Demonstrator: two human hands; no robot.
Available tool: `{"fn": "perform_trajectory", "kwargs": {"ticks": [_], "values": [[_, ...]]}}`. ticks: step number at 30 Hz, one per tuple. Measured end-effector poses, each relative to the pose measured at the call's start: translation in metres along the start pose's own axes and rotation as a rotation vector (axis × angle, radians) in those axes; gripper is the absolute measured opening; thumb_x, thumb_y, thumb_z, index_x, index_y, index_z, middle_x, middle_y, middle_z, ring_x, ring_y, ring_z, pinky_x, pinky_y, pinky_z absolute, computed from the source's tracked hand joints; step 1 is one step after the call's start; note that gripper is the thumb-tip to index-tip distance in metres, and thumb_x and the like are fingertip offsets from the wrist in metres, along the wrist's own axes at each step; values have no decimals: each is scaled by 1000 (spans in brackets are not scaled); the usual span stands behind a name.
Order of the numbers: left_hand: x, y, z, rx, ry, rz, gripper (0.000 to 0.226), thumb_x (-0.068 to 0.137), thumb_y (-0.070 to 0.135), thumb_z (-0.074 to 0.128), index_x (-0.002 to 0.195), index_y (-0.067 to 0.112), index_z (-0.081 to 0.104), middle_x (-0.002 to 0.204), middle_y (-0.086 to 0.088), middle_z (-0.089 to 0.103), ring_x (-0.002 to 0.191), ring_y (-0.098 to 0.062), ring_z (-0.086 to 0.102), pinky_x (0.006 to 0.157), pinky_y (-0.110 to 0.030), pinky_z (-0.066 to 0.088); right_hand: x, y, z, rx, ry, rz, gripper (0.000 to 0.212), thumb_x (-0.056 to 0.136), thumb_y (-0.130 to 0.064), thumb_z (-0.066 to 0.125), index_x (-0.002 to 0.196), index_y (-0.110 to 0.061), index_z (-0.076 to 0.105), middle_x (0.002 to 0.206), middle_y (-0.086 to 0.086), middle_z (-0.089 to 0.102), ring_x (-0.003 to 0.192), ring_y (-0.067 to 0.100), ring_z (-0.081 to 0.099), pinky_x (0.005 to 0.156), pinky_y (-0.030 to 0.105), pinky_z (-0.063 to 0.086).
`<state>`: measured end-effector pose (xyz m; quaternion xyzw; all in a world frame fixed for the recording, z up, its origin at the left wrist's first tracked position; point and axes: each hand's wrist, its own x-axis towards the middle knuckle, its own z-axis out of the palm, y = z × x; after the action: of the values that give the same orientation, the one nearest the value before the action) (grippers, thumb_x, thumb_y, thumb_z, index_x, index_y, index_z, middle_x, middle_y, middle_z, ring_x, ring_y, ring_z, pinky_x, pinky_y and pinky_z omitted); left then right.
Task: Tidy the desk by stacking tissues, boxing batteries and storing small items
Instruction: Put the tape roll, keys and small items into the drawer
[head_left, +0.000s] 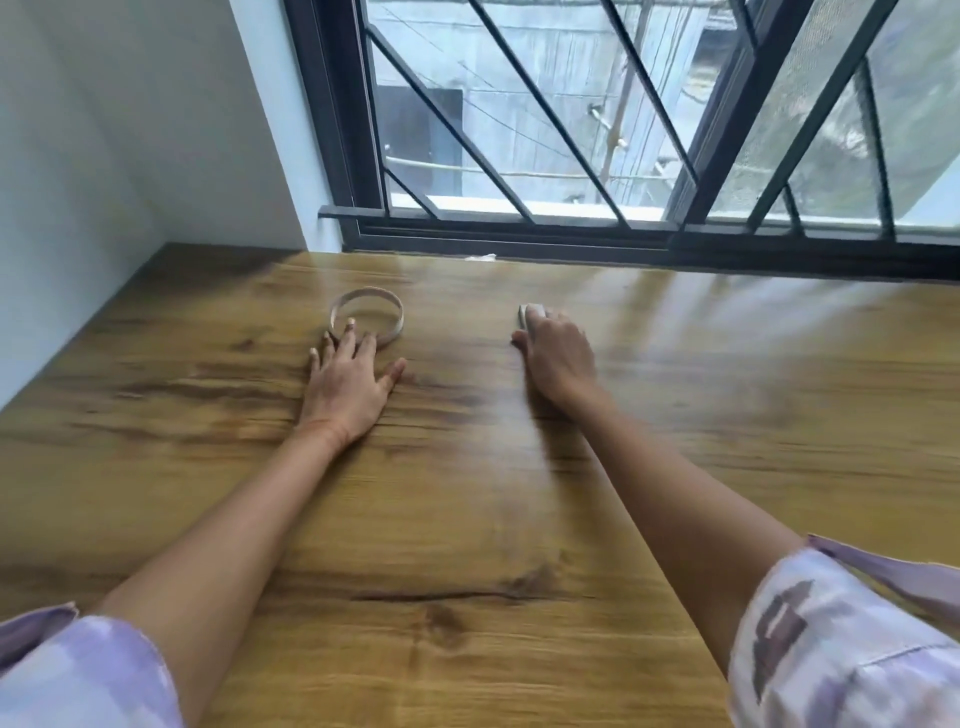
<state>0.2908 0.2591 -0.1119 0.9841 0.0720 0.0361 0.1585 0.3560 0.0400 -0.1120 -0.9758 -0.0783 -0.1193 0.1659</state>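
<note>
Two patterned lilac sleeves, left sleeve (78, 670) and right sleeve (841, 644), fill the lower corners; from them two bare forearms reach forward across the wooden counter (467, 519). The left hand (345, 387) lies palm down and flat, fingers (347, 338) spread and straight, the thumb angled out to the right; the fingertips touch or overlap the near rim of one clear ring (368, 317), a shallow round band lying flat on the counter. The right hand (558, 358) is palm down and slightly blurred, fingers curled over one small pale block (531, 313), which shows only at the fingertips; whether it is gripped or merely covered cannot be told. Ring and block lie well apart, both short of the barred window (571, 130) at the counter's far edge.
</note>
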Motion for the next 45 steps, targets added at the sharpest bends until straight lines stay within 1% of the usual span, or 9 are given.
{"fn": "perform_trajectory", "kwargs": {"ticks": [6, 13, 16, 20, 24, 29, 34, 39, 45], "values": [[-33, 1, 2, -205, 317, 68, 15, 90, 6, 50, 100, 0, 60, 108, -23, 64, 99, -40, 58, 80, -43, 46, -20, -10, -7, 6, 22, 44, 20, 93, -25, 48, 99, -6, 54, 101, 19, 61, 97, 34, 55, 68, 32, 36], [-108, 8, -6, -340, 290, 93, 15, 84, -3, 56, 94, 1, 66, 111, -22, 66, 111, -36, 58, 89, -37, 46, -99, -23, -36, 263, 53, 117, 18, 93, -23, 50, 88, -6, 55, 91, 18, 65, 86, 33, 59, 61, 29, 27], [-148, 9, -15, -367, 246, 144, 14, 83, -4, 59, 92, 1, 68, 109, -22, 67, 119, -38, 52, 101, -37, 41, -153, -41, -57, 442, 103, 165, 16, 91, -19, 55, 99, -8, 62, 99, 15, 68, 92, 29, 62, 67, 29, 32], [-202, 7, -28, -395, 209, 159, 18, 79, -8, 62, 96, -6, 69, 113, -29, 62, 121, -46, 46, 105, -42, 30, -229, -68, -84, 576, 120, 234, 32, 89, -16, 59, 119, -5, 60, 124, 12, 60, 114, 20, 56, 84, 11, 35], [-272, -7, -34, -384, 193, 183, 21, 77, -9, 65, 96, -3, 70, 115, -24, 63, 121, -44, 47, 104, -41, 31, -306, -92, -99, 595, 135, 211, 39, 89, -21, 61, 126, -8, 55, 127, 7, 58, 111, -4, 43, 89, -5, 24], [-361, -24, -31, -381, 186, 193, 27, 69, -14, 69, 92, 0, 72, 109, -19, 68, 118, -41, 52, 102, -37, 36, -400, -123, -107, 665, 146, 208, 43, 87, -21, 62, 129, -14, 50, 137, 4, 47, 133, 9, 35, 112, 27, 28], [-434, -43, -18, -361, 219, 199, 30, 63, -12, 74, 86, 7, 74, 97, -5, 73, 114, -35, 57, 99, -18, 30, -481, -140, -93, 607, 120, 314, 43, 81, -27, 68, 120, -11, 60, 124, 2, 60, 123, 6, 44, 105, 31, 39], [-472, -69, 6, -253, 76, 134, 29, 55, -5, 82, 79, 12, 76, 83, -1, 75, 103, -33, 65, 82, -38, 53, -522, -142, -70, 453, -51, 509, 41, 82, -31, 68, 120, -16, 61, 118, 6, 59, 118, 15, 47, 100, 29, 38], [-493, -75, 19, -161, -120, -89, 14, 79, 19, 68, 89, 26, 75, 101, -1, 73, 120, -21, 53, 87, -31, 50, -539, -143, -51, 289, -250, 475, 43, 87, -40, 58, 126, -23, 55, 117, 4, 54, 110, 18, 47, 94, 23, 37]]}}
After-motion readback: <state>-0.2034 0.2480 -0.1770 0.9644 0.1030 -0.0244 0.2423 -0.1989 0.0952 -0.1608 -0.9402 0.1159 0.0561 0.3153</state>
